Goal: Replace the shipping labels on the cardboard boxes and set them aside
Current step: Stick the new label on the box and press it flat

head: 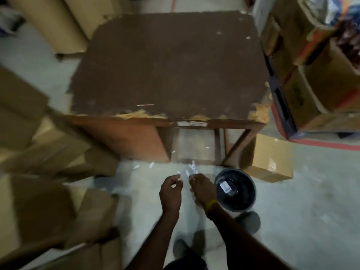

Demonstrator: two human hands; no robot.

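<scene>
The view is blurred by motion. My left hand (171, 190) and my right hand (201, 189) are close together, low over the floor in front of the brown table (165, 65). Both have curled fingers. My right hand's fingertips pinch a small white paper scrap (191, 177). Whether my left hand holds anything is too blurred to tell. A closed cardboard box (270, 158) sits on the floor by the table's right leg. Flattened cardboard boxes (48, 152) are piled on the left.
A black bin (235, 190) stands just right of my right hand, with a white label piece (225, 187) inside. White paper scraps (136, 166) lie on the floor. Stacked cartons on a pallet (321, 84) fill the right side. Cardboard rolls (58, 20) stand at the back left.
</scene>
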